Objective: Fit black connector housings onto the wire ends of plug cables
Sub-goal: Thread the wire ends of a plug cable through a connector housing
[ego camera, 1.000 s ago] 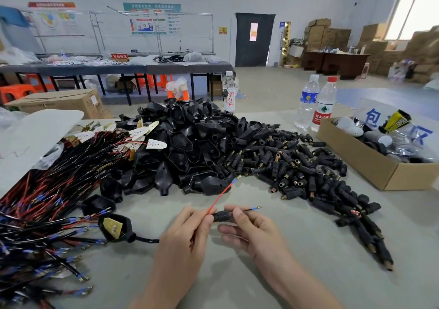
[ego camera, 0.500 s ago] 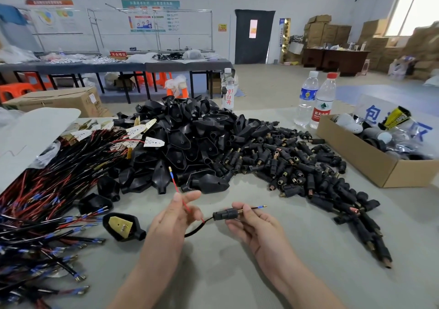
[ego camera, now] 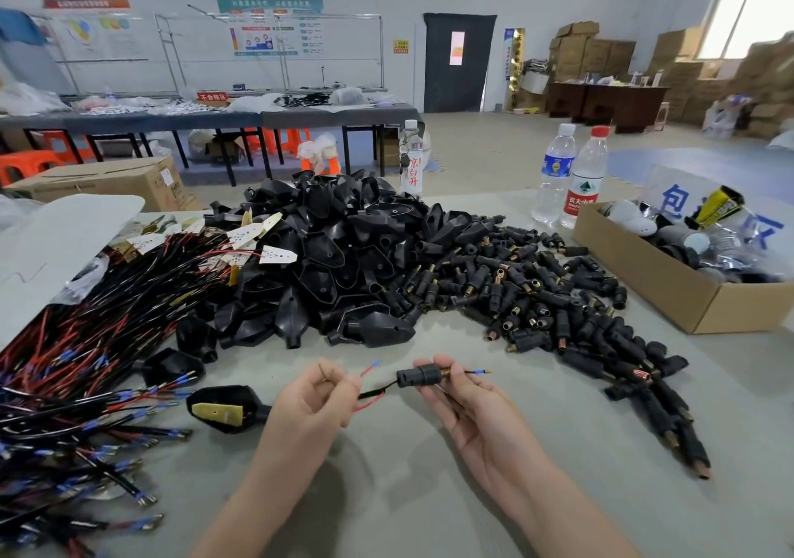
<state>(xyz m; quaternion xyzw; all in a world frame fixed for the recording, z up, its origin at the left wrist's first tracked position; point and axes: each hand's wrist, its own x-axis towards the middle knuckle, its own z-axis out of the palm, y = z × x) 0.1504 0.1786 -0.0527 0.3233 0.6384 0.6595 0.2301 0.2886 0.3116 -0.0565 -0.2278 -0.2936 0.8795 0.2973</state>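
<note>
Near edge of tabletop (ego camera: 644, 493), left hand (ego camera: 313, 403) pinching red wire (ego camera: 368, 369), right hand (ego camera: 468, 407) clamped on connector housing (ego camera: 416, 376), black wire (ego camera: 477, 372) already through; likely snag from red end buckling at bore; spare housings (ego camera: 537, 295) heaped beyond.

Bare surface (ego camera: 386, 484) on my side of the fingers (ego camera: 446, 362), free pass. Ahead, near: heap of black shells (ego camera: 335, 274). Ahead and right: connector housings (ego camera: 537, 300). Left: loose plug (ego camera: 223, 407) just beside, cable bundle (ego camera: 86, 364) beyond. Cardboard box (ego camera: 670, 287) well off right.
</note>
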